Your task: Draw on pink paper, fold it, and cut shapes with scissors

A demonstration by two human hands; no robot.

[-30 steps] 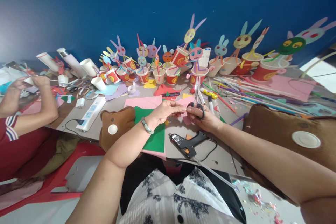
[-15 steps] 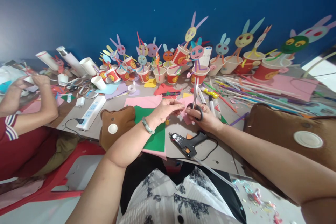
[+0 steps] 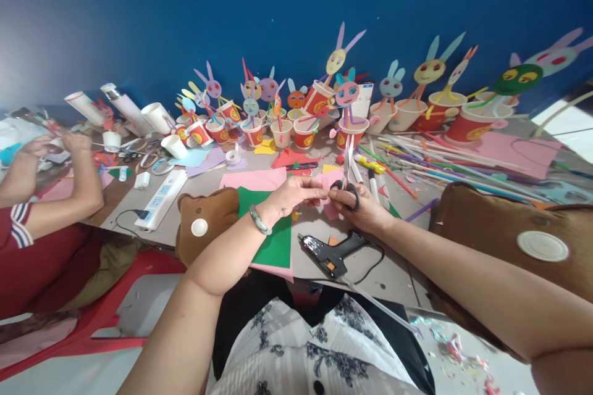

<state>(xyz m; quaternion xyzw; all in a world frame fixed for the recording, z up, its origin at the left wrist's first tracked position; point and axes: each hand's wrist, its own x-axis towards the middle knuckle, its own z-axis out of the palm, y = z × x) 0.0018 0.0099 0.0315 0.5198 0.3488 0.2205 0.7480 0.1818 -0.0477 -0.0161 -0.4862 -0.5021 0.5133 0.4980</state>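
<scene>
My right hand point(image 3: 368, 208) is closed around black-handled scissors point(image 3: 354, 194), whose metal blades point up and away from me. The fingers of my left hand point(image 3: 291, 193) are pinched together and meet the right thumb and fingertips. Whatever is between them is too small or hidden to make out. Behind and below the fingertips shows a piece of pink paper point(image 3: 330, 208). Under my left wrist lies a green sheet point(image 3: 273, 245) on top of a pink sheet point(image 3: 252, 178). A black glue gun point(image 3: 331, 254) rests on the table just below both hands.
Paper cups with bunny figures point(image 3: 347, 95) line the blue wall. Pipe cleaners point(image 3: 445, 166) spread at the right. Brown plush cushions point(image 3: 208, 216) flank me. A power strip point(image 3: 161, 199) lies to the left, near another person's arms point(image 3: 69, 197).
My left fingertips have shifted slightly right and now meet the right hand's fingertips. The scissors have turned a little in my right hand.
</scene>
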